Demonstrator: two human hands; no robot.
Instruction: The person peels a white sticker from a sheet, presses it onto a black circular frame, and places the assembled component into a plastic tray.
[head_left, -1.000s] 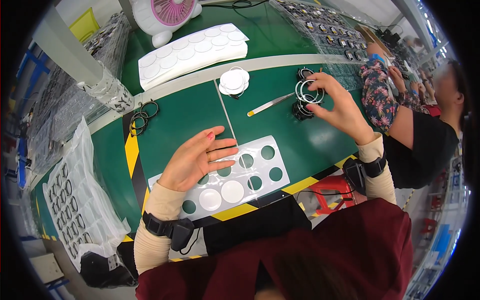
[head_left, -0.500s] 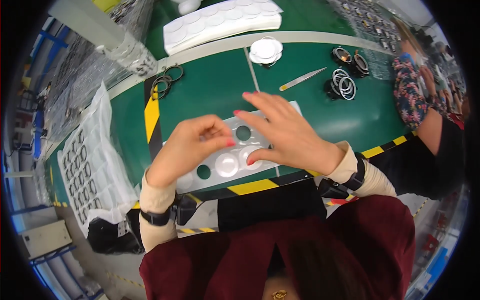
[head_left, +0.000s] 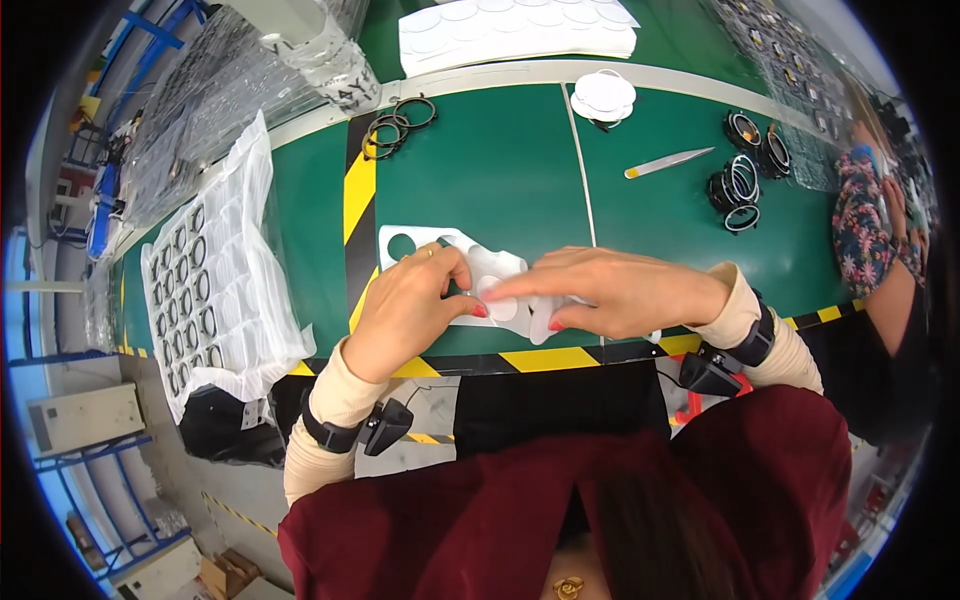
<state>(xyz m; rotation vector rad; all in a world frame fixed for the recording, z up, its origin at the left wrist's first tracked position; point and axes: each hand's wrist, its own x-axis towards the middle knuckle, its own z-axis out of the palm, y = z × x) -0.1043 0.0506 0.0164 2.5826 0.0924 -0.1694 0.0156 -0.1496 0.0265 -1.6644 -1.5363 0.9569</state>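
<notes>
A white sheet with round cut-outs (head_left: 508,264) lies in front of me on the green table, its right part bent up. Over it a white round disc (head_left: 503,310) is lifted at the sheet's surface. My left hand (head_left: 405,310) is closed in a pinch, thumb and index finger at the disc's left edge. My right hand (head_left: 630,292) reaches in from the right, its index finger on the disc and its thumb against the folded part of the sheet. The right hand's other fingers are partly hidden.
Black rings (head_left: 400,125) lie at the far left, tweezers (head_left: 668,162) and a stack of white discs (head_left: 604,96) farther right. Black-and-silver ring parts (head_left: 740,180) stand near a co-worker's sleeve (head_left: 862,215). A padded tray of rings (head_left: 235,260) sits left; white sheets (head_left: 515,40) lie behind.
My hands have come together at the disc, the right fingers no longer spread. The sheet, flat before, is now bent up at its right. The whole view has shifted.
</notes>
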